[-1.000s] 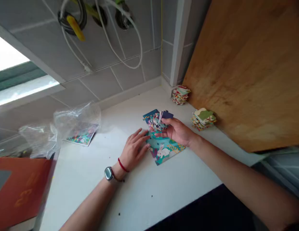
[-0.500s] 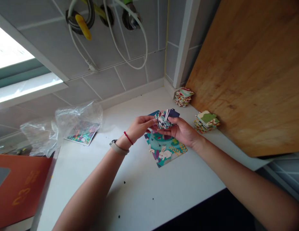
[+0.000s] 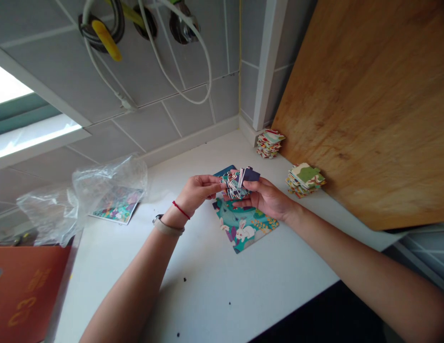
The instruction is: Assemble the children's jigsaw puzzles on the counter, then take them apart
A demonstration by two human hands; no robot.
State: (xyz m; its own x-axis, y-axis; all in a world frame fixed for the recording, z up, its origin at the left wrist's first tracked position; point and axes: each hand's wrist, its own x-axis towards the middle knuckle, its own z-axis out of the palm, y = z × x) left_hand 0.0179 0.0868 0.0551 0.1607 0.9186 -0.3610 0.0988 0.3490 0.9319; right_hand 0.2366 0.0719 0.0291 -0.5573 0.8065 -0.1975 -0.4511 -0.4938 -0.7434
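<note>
Between my two hands is a bundle of jigsaw puzzle pieces [image 3: 236, 185], white-edged with teal and dark blue faces. My right hand [image 3: 273, 200] grips it from the right, thumb on top of a dark blue piece and fingers underneath. From the left, my left hand [image 3: 200, 191] pinches the bundle's near side between thumb and fingers. Below them on the white table lies an illustrated board [image 3: 245, 231] with white rabbits on teal, its upper part partly hidden by my hands and the pieces.
Two stacks of puzzle pieces, one at the back [image 3: 270, 144] and one nearer [image 3: 304, 180], stand by a wooden panel [image 3: 368, 114]. At left, a clear plastic bag [image 3: 110, 178] partly covers a colourful card [image 3: 116, 205]. An orange-red box [image 3: 28, 290] sits at the table's left edge [image 3: 73, 267].
My left hand has shifted slightly left and down, and the pieces look more fanned out. The whole view has moved a little. Both hands still hold the bundle.
</note>
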